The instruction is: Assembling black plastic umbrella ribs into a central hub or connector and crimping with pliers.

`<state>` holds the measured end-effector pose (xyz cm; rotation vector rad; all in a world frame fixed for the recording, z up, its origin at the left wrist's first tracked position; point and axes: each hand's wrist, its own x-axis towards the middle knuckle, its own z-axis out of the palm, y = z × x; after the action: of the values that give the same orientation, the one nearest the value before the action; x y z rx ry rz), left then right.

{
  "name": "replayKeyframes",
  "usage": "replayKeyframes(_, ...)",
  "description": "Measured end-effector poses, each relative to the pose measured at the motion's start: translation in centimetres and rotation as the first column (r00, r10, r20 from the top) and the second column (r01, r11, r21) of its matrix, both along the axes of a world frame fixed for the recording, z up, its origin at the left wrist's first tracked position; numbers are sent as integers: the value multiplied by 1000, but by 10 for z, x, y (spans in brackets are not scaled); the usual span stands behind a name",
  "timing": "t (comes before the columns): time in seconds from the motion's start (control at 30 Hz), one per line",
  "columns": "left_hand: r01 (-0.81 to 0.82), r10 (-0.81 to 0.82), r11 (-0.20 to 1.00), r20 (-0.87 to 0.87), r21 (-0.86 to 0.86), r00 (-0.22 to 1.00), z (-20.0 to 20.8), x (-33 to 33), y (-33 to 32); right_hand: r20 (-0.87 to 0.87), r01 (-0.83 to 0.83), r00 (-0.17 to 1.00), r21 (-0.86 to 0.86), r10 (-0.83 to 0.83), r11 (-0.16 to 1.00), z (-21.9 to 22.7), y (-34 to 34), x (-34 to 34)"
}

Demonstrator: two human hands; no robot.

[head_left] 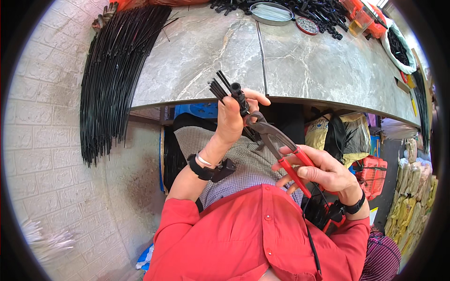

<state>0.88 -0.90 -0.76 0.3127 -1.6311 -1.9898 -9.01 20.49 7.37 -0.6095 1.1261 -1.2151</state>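
Just in front of the table's near edge, my left hand point(230, 119) is closed around a black tubular fitting point(238, 96) and several thin black rods point(217, 89), whose ends stick up past the thumb. My right hand point(326, 171) grips the red handles of a pair of pincers point(269, 132), the handles somewhat apart. The dark jaws lie against the lower end of the fitting by my left fingers. Whether they bite on it I cannot tell, as the fingers partly hide that spot.
A grey marbled table point(197, 56) spans the far side. A thick bundle of black rods point(112, 70) hangs off its left end. At the back are black fittings point(323, 11), an oval tin point(272, 13) and a round red-rimmed tin point(307, 25). A red basket point(373, 175) stands right.
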Motion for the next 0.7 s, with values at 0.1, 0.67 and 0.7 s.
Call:
replayKeyframes(0.1, 7, -7, 1000, -6, -20, 1000, 3, -1, -1, 8, -98, 995, 23, 98, 995, 5, 5, -8)
replayKeyframes(0.67, 9, 0, 984, 49, -180, 999, 15, -4, 12, -227, -137, 958, 181, 177, 974, 24, 9, -6)
replayKeyframes(0.7, -10, 21, 987, 65, -158, 998, 15, -6, 13, -233, -136, 956, 177, 176, 975, 22, 9, -4)
